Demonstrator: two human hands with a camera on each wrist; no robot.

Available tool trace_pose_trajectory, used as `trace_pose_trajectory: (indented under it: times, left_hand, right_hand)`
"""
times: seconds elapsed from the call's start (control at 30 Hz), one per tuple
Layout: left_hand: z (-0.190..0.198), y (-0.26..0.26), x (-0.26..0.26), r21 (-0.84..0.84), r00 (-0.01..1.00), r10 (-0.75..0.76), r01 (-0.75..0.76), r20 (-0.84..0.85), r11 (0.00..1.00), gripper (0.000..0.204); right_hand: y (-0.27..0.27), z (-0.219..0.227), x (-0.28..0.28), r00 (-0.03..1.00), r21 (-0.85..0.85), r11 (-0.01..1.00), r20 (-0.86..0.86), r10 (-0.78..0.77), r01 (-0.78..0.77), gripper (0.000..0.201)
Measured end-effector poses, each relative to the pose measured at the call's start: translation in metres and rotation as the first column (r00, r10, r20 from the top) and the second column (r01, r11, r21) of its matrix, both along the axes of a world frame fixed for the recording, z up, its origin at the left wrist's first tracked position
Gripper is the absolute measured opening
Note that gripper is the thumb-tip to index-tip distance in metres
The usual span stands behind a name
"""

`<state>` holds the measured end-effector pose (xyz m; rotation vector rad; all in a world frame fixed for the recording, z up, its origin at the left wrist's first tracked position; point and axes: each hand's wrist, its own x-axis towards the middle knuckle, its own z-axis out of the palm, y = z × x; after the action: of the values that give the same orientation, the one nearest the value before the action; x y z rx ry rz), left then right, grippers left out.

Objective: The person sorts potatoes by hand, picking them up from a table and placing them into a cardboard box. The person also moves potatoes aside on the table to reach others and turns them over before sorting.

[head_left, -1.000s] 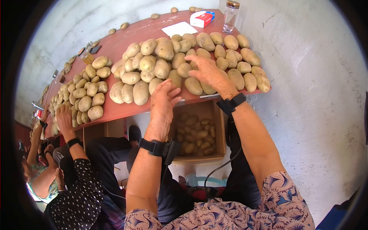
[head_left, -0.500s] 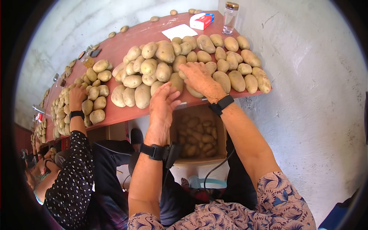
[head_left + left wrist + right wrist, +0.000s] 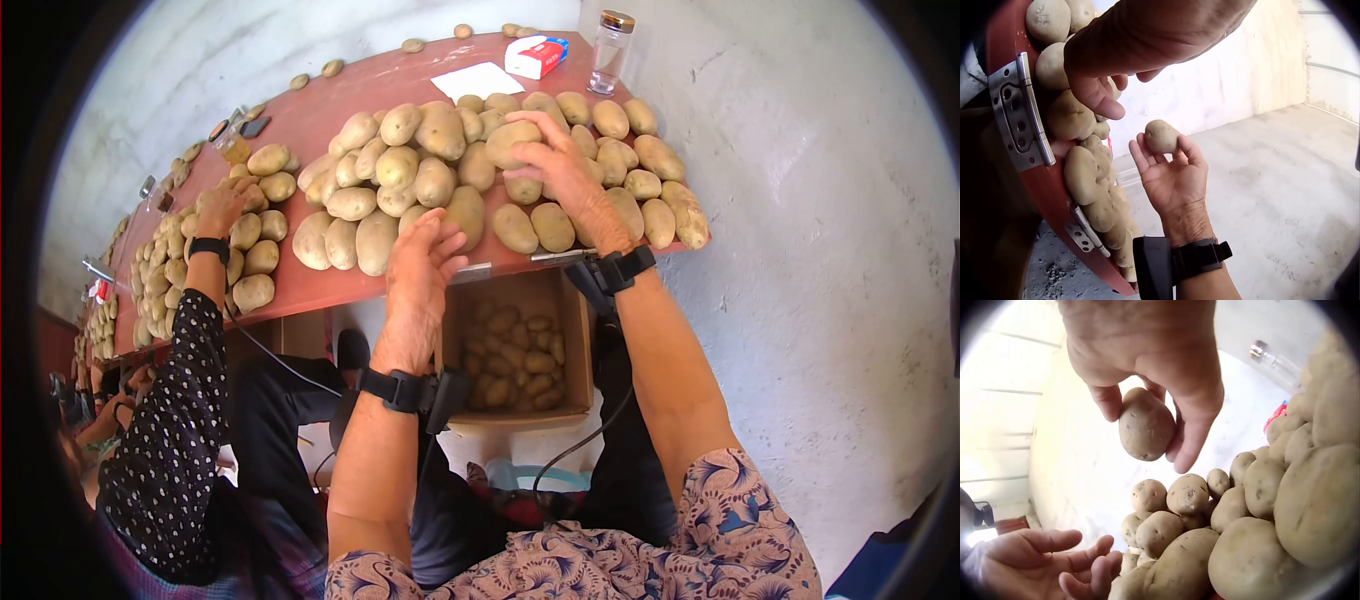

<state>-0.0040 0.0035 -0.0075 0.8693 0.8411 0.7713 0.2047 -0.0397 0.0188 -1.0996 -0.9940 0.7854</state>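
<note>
Above the red table (image 3: pixel 330 95), right hand (image 3: pixel 565 170) fingers (image 3: pixel 1191 434) clamp a potato (image 3: pixel 1146 424); left hand (image 3: pixel 420 265) fingers spread.

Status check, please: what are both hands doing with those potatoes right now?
Right hand grips one potato, lifted above the pile. Left hand open, empty, at the table edge. Box of potatoes below the table; nothing blocking.

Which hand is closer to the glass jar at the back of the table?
Right. The right hand holds a potato over the pile, a short way in front of the jar. The left hand is at the table's near edge, farther from the jar.
</note>
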Motion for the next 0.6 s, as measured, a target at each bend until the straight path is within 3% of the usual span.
trace_pose_trajectory:
  times: [0.13,0.23,0.3,0.33,0.43,0.47,0.53,0.6]
  left_hand:
    - [0.001,0.003,-0.001,0.001,1.0,0.01,-0.01,-0.005,1.0,0.038]
    - [-0.002,0.004,-0.002,0.018,1.0,0.013,-0.013,-0.002,1.0,0.038]
    - [-0.003,0.006,-0.002,0.023,1.0,0.016,-0.016,0.001,1.0,0.039]
    - [-0.003,0.007,-0.002,0.029,1.0,0.02,-0.02,0.003,0.999,0.04]
    - [-0.003,0.011,-0.003,0.032,0.999,0.031,-0.032,0.01,0.999,0.041]
    - [-0.003,0.013,-0.003,0.031,1.0,0.028,-0.028,0.009,0.999,0.041]
    - [-0.003,0.015,-0.004,0.036,0.999,0.034,-0.035,0.016,0.999,0.042]
    - [-0.004,0.016,-0.003,0.04,1.0,0.031,-0.031,0.006,0.999,0.043]
  right_hand:
    - [-0.012,0.008,0.001,0.984,-0.013,0.991,-0.126,0.129,-0.132,0.037]
    - [-0.028,0.014,-0.01,0.974,-0.156,0.962,0.016,0.227,-0.222,0.034]
    - [-0.035,0.01,-0.019,0.82,-0.226,0.935,0.453,0.348,-0.272,0.038]
    - [-0.039,0.007,-0.024,0.821,-0.226,0.936,0.452,0.347,-0.271,0.038]
    - [-0.051,-0.01,-0.044,0.538,-0.312,0.89,0.713,0.45,-0.332,0.033]
    - [-0.054,-0.019,-0.049,0.54,-0.313,0.891,0.712,0.449,-0.328,0.033]
    - [-0.058,-0.036,-0.057,0.391,-0.376,0.883,0.796,0.462,-0.28,0.03]
    - [-0.063,-0.034,-0.061,0.353,-0.431,0.871,0.797,0.49,-0.237,0.031]
